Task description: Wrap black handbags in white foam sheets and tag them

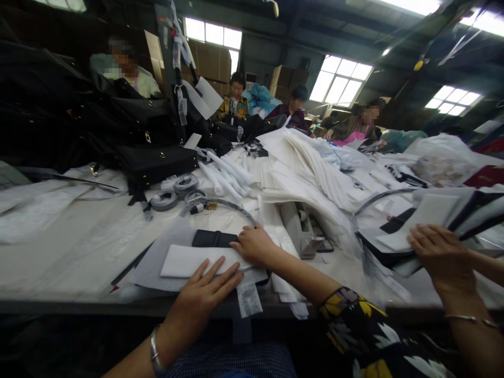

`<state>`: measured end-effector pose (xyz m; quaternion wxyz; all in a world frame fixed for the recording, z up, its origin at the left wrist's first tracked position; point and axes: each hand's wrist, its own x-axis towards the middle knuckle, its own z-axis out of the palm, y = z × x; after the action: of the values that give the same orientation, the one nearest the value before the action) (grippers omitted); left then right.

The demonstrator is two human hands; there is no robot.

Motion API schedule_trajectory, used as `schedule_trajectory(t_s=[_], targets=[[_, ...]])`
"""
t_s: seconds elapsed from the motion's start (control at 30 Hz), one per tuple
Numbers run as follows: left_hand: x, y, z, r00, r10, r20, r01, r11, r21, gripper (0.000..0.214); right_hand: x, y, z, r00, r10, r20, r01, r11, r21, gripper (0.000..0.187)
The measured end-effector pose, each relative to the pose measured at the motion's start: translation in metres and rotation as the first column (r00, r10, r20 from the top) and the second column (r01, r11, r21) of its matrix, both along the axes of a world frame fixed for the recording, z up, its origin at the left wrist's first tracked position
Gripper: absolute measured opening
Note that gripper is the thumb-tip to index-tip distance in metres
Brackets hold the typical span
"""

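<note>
A flat black bag (262, 278) lies in front of me, mostly hidden under a pale sheet (157, 260). Its wrapped handle (232, 205) arches up behind. On top rest a white foam strip (177, 261) and a dark strap-like piece (210, 238). My left hand (205, 283) lies on the foam with its fingers spread. My right hand (252, 244) bends its fingers at the right end of the dark piece and the foam; what they grip is hidden. A clear plastic tag (249, 300) hangs below it over the table edge.
Black bags (157, 160) are heaped at the back left. Coiled wrapped handles (164, 199), stacked white foam sheets (311, 163) and a grey tape dispenser (297, 231) lie beyond my hands. A co-worker's hand (435, 249) rests on another bag at the right. Several people sit opposite.
</note>
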<state>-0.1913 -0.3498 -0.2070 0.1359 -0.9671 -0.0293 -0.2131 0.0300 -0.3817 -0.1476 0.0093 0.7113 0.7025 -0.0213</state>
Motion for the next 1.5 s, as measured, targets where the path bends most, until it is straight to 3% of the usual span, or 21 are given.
schedule_trajectory(t_s=[0.1,0.17,0.23,0.3,0.37,0.5,0.57,0.67,0.73,0.9,1.0,1.1,1.2,1.3,1.4,1.5], targets=[[-0.001,-0.001,0.000,1.000,0.005,0.003,-0.005,0.998,-0.059,0.067,0.001,-0.033,-0.002,0.974,0.062,-0.219,-0.002,0.965,0.262,0.030],[-0.001,-0.001,0.000,1.000,0.003,0.009,-0.002,0.994,-0.112,0.066,-0.003,-0.073,-0.009,0.920,0.188,-0.344,0.009,0.868,0.497,0.029],[-0.001,-0.001,-0.001,1.000,-0.003,0.006,0.004,0.986,-0.166,0.067,-0.013,-0.118,-0.022,0.877,0.314,-0.364,-0.004,0.763,0.646,0.036],[-0.002,0.000,-0.002,1.000,-0.005,-0.005,0.004,0.979,-0.206,0.071,-0.026,-0.155,-0.038,0.876,0.374,-0.305,-0.065,0.717,0.694,0.044],[-0.002,0.000,-0.002,1.000,-0.005,-0.014,0.002,0.972,-0.234,0.074,-0.036,-0.176,-0.051,0.895,0.371,-0.249,-0.088,0.692,0.716,0.049],[-0.002,-0.001,-0.001,1.000,-0.007,0.018,0.011,0.965,-0.264,0.070,-0.043,-0.167,-0.048,0.894,0.278,-0.351,0.119,0.608,0.785,0.041],[-0.001,-0.002,0.000,1.000,-0.004,0.028,0.011,0.965,-0.262,0.068,-0.038,-0.149,-0.036,0.894,0.233,-0.384,0.163,0.630,0.760,0.032],[0.000,-0.001,0.000,1.000,0.002,0.026,0.005,0.966,-0.257,0.069,-0.029,-0.124,-0.027,0.936,0.224,-0.270,0.043,0.690,0.722,0.029],[0.000,-0.001,0.001,1.000,0.006,0.020,0.000,0.964,-0.268,0.072,-0.025,-0.114,-0.033,0.948,0.245,-0.200,-0.031,0.702,0.712,0.031],[-0.001,-0.004,0.013,0.999,-0.003,-0.042,-0.013,0.923,-0.385,0.080,-0.027,-0.110,-0.067,0.952,0.234,-0.196,-0.007,0.660,0.751,0.028],[0.005,-0.013,0.018,0.998,0.066,-0.005,-0.061,0.887,-0.458,0.061,-0.031,-0.107,-0.078,0.962,0.213,-0.169,0.000,0.621,0.783,0.025],[0.013,-0.020,0.011,0.977,0.176,0.123,-0.100,0.879,-0.466,0.035,-0.035,-0.104,-0.077,0.971,0.181,-0.156,0.013,0.610,0.792,0.022],[0.018,-0.023,0.000,0.960,0.181,0.214,-0.072,0.896,-0.437,0.027,-0.037,-0.114,-0.070,0.975,0.154,-0.158,0.022,0.647,0.762,0.028],[0.018,-0.022,-0.007,0.954,0.166,0.252,-0.047,0.907,-0.418,0.027,-0.041,-0.143,-0.072,0.979,0.189,-0.083,-0.073,0.693,0.717,0.039],[0.016,-0.022,-0.008,0.952,0.151,0.265,-0.030,0.911,-0.412,0.028,-0.044,-0.173,-0.089,0.964,0.264,0.029,-0.220,0.731,0.646,0.042],[0.016,-0.023,-0.006,0.951,0.146,0.272,-0.025,0.915,-0.403,0.029,-0.046,-0.178,-0.109,0.938,0.336,0.080,-0.317,0.744,0.588,0.040]])
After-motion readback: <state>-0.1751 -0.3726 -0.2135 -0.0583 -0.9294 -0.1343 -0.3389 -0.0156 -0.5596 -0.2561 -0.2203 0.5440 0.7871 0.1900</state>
